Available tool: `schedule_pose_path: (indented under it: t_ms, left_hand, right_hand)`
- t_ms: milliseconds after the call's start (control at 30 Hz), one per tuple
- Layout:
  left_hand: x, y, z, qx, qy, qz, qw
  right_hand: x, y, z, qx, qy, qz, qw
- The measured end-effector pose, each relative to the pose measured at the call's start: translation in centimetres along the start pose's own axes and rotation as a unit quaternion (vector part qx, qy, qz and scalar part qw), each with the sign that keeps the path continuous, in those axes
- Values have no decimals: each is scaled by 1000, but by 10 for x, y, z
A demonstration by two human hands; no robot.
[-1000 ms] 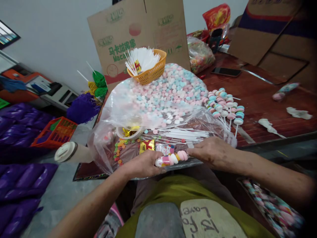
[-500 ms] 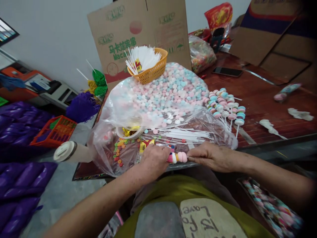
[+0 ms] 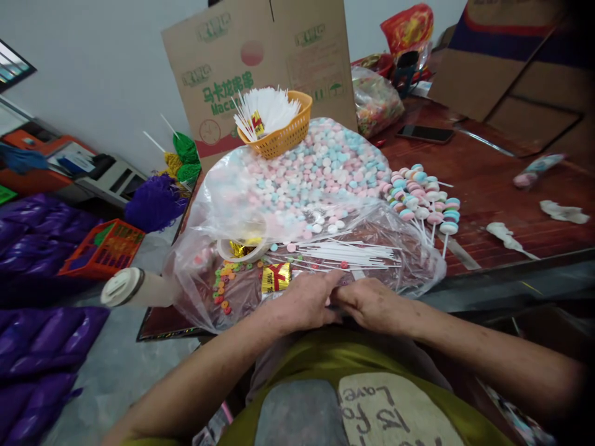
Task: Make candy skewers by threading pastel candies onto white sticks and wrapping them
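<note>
At the table's near edge my left hand (image 3: 304, 301) and my right hand (image 3: 374, 305) meet, both closed. Between them a bit of pink shows, part of a marshmallow candy skewer (image 3: 328, 302) mostly covered by my fingers. Just beyond lie white sticks (image 3: 348, 254) on a clear plastic bag (image 3: 409, 272). A gold packet of twist ties (image 3: 276, 277) is left of my left hand, with small coloured candy rings (image 3: 223, 291) further left. Behind the sticks spreads a heap of pastel marshmallow discs (image 3: 297, 173).
Finished candy skewers (image 3: 418, 198) are piled on the right. A yellow basket (image 3: 283, 139) of white sticks stands on the heap before a cardboard box (image 3: 260, 49). A lidded cup (image 3: 134, 288) is at the left edge; a phone (image 3: 425, 134) lies at the back right.
My right hand has moved left to meet my left hand. The candy skewer, plainly seen between them before, is now almost hidden. The twist tie packet is more exposed.
</note>
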State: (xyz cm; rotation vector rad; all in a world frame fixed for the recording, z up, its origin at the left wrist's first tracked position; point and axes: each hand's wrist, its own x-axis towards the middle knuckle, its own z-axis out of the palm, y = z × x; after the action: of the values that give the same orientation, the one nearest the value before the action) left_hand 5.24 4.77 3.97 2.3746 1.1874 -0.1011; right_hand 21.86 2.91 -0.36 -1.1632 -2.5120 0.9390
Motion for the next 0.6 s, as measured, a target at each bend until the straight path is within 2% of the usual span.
schedule_pose_path:
  t_ms: [67,100,133,167,233,300,367,400,433,467,600]
  left_hand:
    - [-10,-6,-9,-69,135,17,988]
    - [-16,-11,-12,-120,222,-23,967]
    - [-21,-17,-12,-184,301,-87,932]
    - [-24,-24,-10,-259,356,-149,886]
    - [-24,-35,-2,-436,363,-197,800]
    - [-16,-39,6,-598,301,-152,727]
    - [-5,-36,6,-702,264,-83,656]
    - [0,-33,4,-733,266,-58,623]
    - [4,-29,1,-755,275,-40,593]
    - [8,-25,-2,-770,288,-31,568]
    - [18,-12,-1,-807,329,-40,489]
  right_hand:
    - [-1,6,9,164,57,46,984]
    - [-1,7,13,252,79,67,962]
    - [-1,8,17,337,93,85,933]
    - [-1,7,20,417,96,97,899]
    - [-1,2,28,563,77,103,817]
    - [2,-6,35,671,39,96,734]
    - [5,-13,41,728,-10,88,680]
    - [6,-17,43,736,-25,85,671]
    - [7,-20,44,732,-26,83,675]
    - [8,-24,45,712,-14,81,697]
    - [10,-36,44,517,111,68,846]
